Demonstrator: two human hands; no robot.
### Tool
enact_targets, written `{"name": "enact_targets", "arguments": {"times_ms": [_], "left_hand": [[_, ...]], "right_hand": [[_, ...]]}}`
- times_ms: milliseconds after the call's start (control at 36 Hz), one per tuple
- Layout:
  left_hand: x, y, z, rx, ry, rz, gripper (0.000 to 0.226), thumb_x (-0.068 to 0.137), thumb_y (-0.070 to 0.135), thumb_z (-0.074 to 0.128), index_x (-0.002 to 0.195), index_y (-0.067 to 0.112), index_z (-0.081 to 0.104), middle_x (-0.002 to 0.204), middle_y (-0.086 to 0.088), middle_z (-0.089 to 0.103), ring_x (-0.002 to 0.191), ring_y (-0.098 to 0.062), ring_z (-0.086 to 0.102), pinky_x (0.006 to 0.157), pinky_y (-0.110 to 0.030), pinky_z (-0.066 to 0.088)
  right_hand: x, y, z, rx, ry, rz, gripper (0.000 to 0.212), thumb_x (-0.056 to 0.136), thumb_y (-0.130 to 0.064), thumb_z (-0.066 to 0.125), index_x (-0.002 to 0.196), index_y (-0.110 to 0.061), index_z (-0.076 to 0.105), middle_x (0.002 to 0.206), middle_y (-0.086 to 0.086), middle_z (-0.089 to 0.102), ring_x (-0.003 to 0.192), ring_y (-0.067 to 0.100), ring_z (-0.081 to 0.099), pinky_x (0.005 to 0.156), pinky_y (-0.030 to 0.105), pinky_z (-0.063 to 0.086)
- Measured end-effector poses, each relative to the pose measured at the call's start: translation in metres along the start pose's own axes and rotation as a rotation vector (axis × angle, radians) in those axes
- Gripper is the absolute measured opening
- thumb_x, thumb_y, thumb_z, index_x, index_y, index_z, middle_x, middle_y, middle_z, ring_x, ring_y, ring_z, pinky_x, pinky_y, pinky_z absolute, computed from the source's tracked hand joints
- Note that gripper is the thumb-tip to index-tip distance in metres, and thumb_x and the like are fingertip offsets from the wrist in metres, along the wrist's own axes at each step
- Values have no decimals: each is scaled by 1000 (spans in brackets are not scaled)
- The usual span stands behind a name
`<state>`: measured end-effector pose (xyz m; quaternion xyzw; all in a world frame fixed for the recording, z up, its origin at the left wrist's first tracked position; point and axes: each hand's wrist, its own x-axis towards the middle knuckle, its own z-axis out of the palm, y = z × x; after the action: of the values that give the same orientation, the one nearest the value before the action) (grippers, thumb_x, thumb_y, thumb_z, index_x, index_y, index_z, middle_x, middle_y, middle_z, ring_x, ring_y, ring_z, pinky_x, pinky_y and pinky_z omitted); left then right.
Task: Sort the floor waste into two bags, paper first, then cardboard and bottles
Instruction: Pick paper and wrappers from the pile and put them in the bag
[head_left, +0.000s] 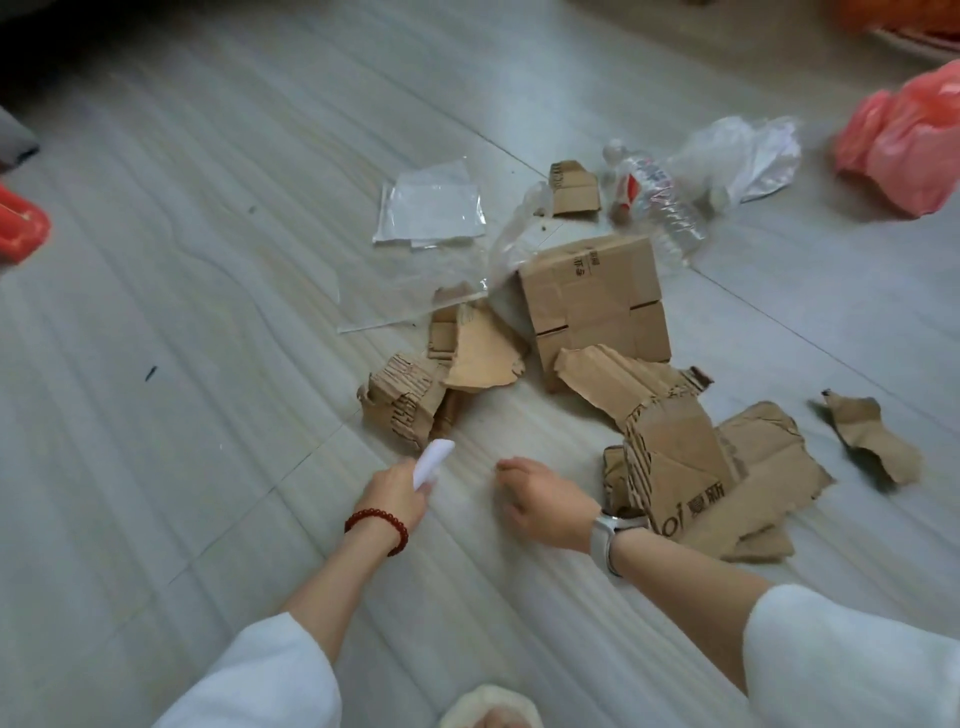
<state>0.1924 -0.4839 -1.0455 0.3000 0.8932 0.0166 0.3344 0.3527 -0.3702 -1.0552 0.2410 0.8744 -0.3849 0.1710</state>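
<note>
A small white scrap of paper (432, 461) sits pinched in the left hand (397, 493), which is closed around its lower end, low in the frame at about seven o'clock from the pile. The right hand (545, 501) hovers just beside it, fingers curled loosely with nothing visibly in them; whether they touch the floor (208, 312) I cannot tell.

Outward from the hands, torn cardboard pieces (675, 452) spread at three o'clock, right by the right wrist, with a crumpled chunk (405, 400) at twelve o'clock of the left hand. Further up lies a flattened cardboard box (592, 301), and beyond it, at about one o'clock, a clear plastic bottle (660, 202) on its side next to crinkled clear film (748, 156). A clear plastic sleeve (431, 208) lies at eleven o'clock of the box. A lone cardboard scrap (872, 436) lies well apart at three o'clock.

A pink-red bag (904, 150) rests at the far two o'clock edge; something red (21, 228) shows at the nine o'clock edge, too cropped to name.

Judging by the layout, the paper stage looks nearly finished: almost no loose paper shows on the floor beyond the held scrap. All the cardboard and the bottle remain unsorted, so most of the second stage is left.
</note>
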Motion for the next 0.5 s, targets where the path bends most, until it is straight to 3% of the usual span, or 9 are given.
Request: {"name": "enact_targets", "arguments": {"times_ms": [83, 139, 194, 250, 306, 444, 500], "left_hand": [[-6, 21, -13, -112, -204, 166, 19, 92, 25, 45, 99, 21, 62, 68, -2, 68, 72, -20, 62, 66, -28, 49], [-12, 44, -25, -148, -222, 240, 17, 90, 26, 49, 87, 18, 63, 65, -1, 69, 73, -17, 64, 69, -28, 50], [-17, 71, -40, -189, -188, 314, 15, 88, 28, 56, 78, 19, 63, 65, 2, 67, 64, -7, 63, 60, -20, 45], [-22, 104, -55, -188, -131, 406, 13, 86, 28, 60, 80, 20, 66, 64, 6, 66, 62, -1, 60, 57, -18, 43], [-25, 136, -65, -204, -89, 489, 12, 85, 26, 62, 80, 17, 68, 62, 8, 64, 66, -6, 62, 62, -24, 46], [-37, 225, -75, -249, -45, 703, 17, 78, 26, 70, 82, 10, 69, 73, -6, 69, 65, -18, 59, 63, -37, 52], [-44, 262, -71, -255, -41, 806, 18, 78, 30, 71, 88, 15, 70, 79, -4, 70, 73, -20, 63, 68, -37, 53]], "right_hand": [[-6, -6, -26, 251, 73, 81, 49, 93, -16, 48, 140, -12, 35, 142, 9, 43, 123, 25, 49, 100, 29, 37], [-15, -9, -48, 415, 127, 62, 54, 92, -18, 52, 142, -16, 32, 139, 5, 45, 111, 19, 57, 92, 25, 44], [-26, -9, -73, 485, 195, 15, 51, 91, -19, 55, 138, -19, 37, 129, 0, 50, 99, 12, 59, 82, 20, 46], [-40, -8, -98, 472, 298, -60, 33, 90, -21, 57, 122, -18, 52, 108, -5, 58, 86, 7, 58, 73, 18, 46], [-57, -2, -123, 395, 443, -108, 17, 90, -21, 58, 104, -13, 62, 91, -2, 63, 79, 11, 58, 69, 22, 45], [-107, 33, -170, 308, 782, -64, 9, 88, -13, 60, 90, -5, 64, 78, 5, 60, 70, 19, 55, 65, 28, 44], [-136, 50, -183, 293, 931, -18, 6, 86, -8, 62, 89, -5, 66, 77, 3, 60, 67, 8, 53, 62, 16, 41]]}}
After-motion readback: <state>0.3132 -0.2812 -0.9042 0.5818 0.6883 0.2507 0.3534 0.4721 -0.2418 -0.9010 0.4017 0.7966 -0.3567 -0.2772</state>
